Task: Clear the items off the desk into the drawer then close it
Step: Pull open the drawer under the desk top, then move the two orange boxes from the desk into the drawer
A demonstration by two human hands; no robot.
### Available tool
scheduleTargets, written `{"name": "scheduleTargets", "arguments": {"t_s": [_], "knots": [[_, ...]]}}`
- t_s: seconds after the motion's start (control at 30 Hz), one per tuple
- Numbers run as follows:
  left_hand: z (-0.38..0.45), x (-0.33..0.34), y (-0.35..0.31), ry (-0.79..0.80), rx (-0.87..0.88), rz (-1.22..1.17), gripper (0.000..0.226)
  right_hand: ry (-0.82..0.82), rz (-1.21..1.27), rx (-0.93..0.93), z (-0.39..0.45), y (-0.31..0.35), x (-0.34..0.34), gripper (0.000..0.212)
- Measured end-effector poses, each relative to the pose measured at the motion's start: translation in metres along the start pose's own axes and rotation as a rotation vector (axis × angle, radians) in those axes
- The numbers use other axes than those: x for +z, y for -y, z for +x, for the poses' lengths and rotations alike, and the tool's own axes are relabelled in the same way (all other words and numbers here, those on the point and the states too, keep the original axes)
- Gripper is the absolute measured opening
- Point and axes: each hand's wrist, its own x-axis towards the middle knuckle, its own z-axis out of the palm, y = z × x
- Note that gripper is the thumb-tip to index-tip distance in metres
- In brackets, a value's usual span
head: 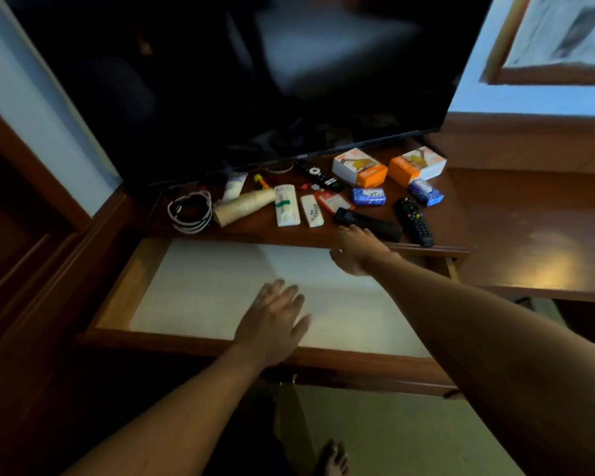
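Note:
The wooden drawer [117, 304] is pulled out below the desk [495, 207], its pale lined bottom bare. My left hand [272, 321] hovers over the drawer's front part, fingers spread, holding nothing. My right hand [358, 249] reaches over the desk's front edge, fingertips touching a black torch [368, 219], not closed on it. On the desk lie a coiled cable [189, 211], stacked paper cups [243, 206], a white tube [234, 185], white packets [287, 204], two black remotes [414, 219] [318, 175], blue packets [368, 196] and two orange-white boxes [359, 166] [416, 164].
A large dark television [255, 80] stands at the back of the desk, overhanging the items. A framed picture [557, 39] hangs at the upper right. Wooden panelling runs along the left. A bare foot [334, 458] stands on the floor below the drawer.

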Motion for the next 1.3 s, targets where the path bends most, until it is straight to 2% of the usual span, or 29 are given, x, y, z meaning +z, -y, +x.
{"name": "scheduleTargets", "arguments": {"t_s": [0.1, 0.2, 0.37, 0.57, 0.73, 0.9, 1.07, 1.17, 1.3], "knots": [[0.058, -0.032, 0.004, -0.087, -0.027, 0.036, 0.048, -0.052, 0.01, -0.004, -0.006, -0.002, -0.026, 0.043], [0.103, -0.051, 0.007, -0.087, -0.08, 0.042, 0.046, -0.118, 0.028, -0.012, -0.008, -0.007, -0.044, 0.042], [0.159, -0.066, 0.005, -0.084, -0.076, 0.052, 0.04, -0.11, 0.109, 0.06, -0.004, -0.023, -0.058, 0.036], [0.22, -0.064, -0.002, -0.048, -0.001, -0.085, 0.038, -0.139, 0.233, 0.177, -0.008, -0.043, -0.071, 0.054], [0.272, -0.058, -0.014, 0.016, 0.009, -0.118, 0.044, -0.19, 0.249, 0.321, 0.005, -0.072, -0.078, 0.032], [0.321, -0.048, -0.022, 0.045, -0.027, -0.083, 0.045, -0.209, 0.271, 0.38, 0.028, -0.105, -0.076, 0.028], [0.373, -0.046, -0.031, 0.017, -0.054, -0.05, 0.035, -0.247, 0.318, 0.398, 0.069, -0.141, -0.086, 0.032], [0.403, -0.042, -0.034, 0.011, -0.098, -0.101, 0.041, -0.246, 0.292, 0.417, 0.101, -0.163, -0.097, 0.035], [0.445, -0.03, -0.043, 0.069, -0.254, -0.143, 0.041, -0.268, 0.284, 0.431, 0.14, -0.193, -0.112, 0.048]]}}
